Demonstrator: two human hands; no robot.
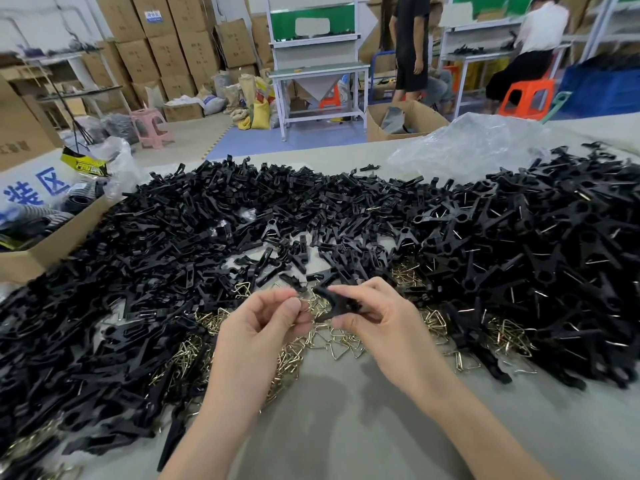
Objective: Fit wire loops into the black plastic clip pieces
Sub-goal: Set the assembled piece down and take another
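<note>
My right hand (374,320) pinches a black plastic clip piece (334,304) between thumb and fingers, just above the table. My left hand (266,327) has its fingertips curled together at the clip's left end and pinches a small wire loop (305,304), mostly hidden by the fingers. Under and around both hands lies a scatter of brass-coloured triangular wire loops (343,342). A huge heap of black clip pieces (242,216) covers the table to the left, behind and to the right.
A grey table surface (346,420) shows in front of me. An open cardboard box (52,237) sits at the left edge. A crumpled clear plastic bag (474,147) lies at the back right. Two people and workbenches (318,74) stand far behind.
</note>
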